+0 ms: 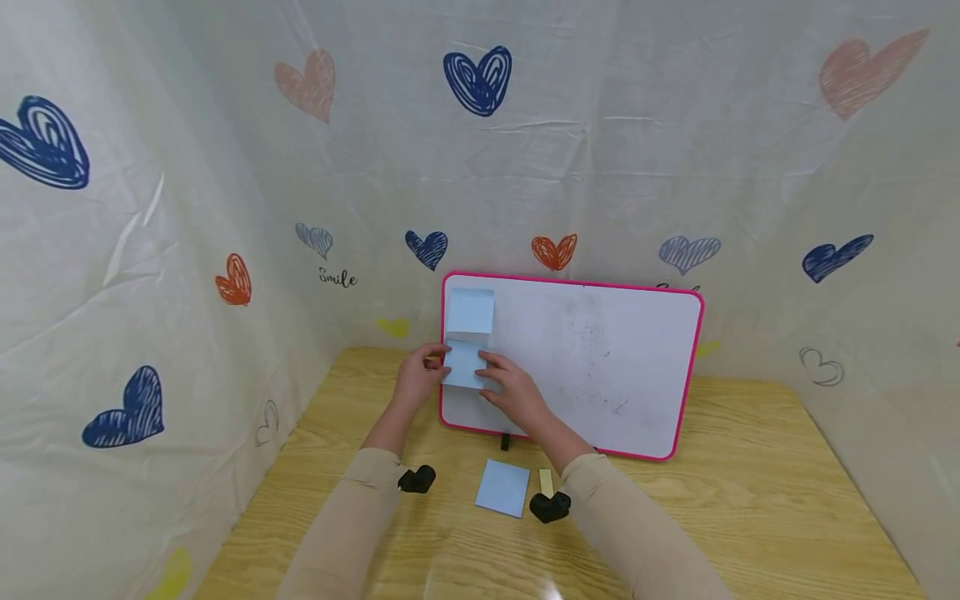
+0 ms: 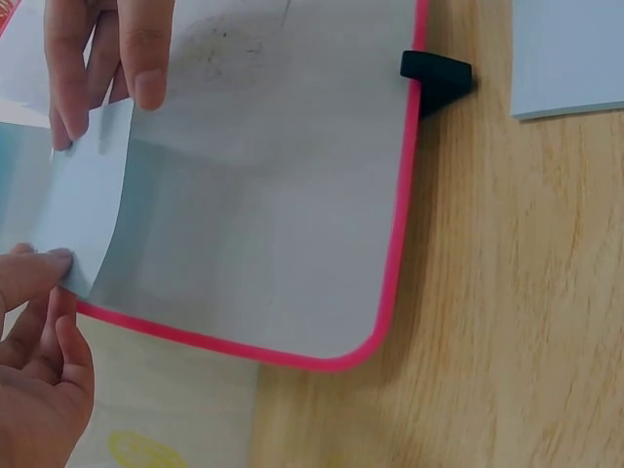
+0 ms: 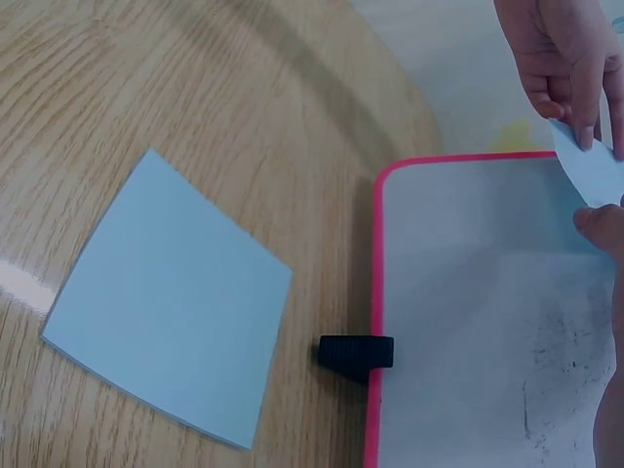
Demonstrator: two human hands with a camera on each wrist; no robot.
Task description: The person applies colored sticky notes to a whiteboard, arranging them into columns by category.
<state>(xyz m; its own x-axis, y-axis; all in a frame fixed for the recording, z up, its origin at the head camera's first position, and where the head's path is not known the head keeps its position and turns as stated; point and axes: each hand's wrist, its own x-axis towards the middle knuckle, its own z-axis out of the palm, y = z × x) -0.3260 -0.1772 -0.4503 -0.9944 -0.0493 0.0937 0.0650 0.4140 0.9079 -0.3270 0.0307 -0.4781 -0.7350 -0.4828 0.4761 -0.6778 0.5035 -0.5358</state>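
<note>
A square light-blue sticky note [image 1: 464,364] lies over the left part of a pink-framed whiteboard [image 1: 585,358], just below another blue sticky note [image 1: 471,311] on the board. My left hand [image 1: 420,379] pinches its left edge; in the left wrist view the thumb [image 2: 51,265] is on its face. At the opposite edge my right hand [image 1: 517,393] grips the note between thumb and fingers. The note's lower edge bows out from the board in the left wrist view [image 2: 107,210].
A pad of blue sticky notes [image 1: 502,488] lies on the wooden table [image 1: 787,492] in front of the board. A small yellowish strip [image 1: 546,482] is beside it. Black feet [image 1: 505,442] support the board's lower edge. A heart-printed curtain [image 1: 600,167] hangs behind.
</note>
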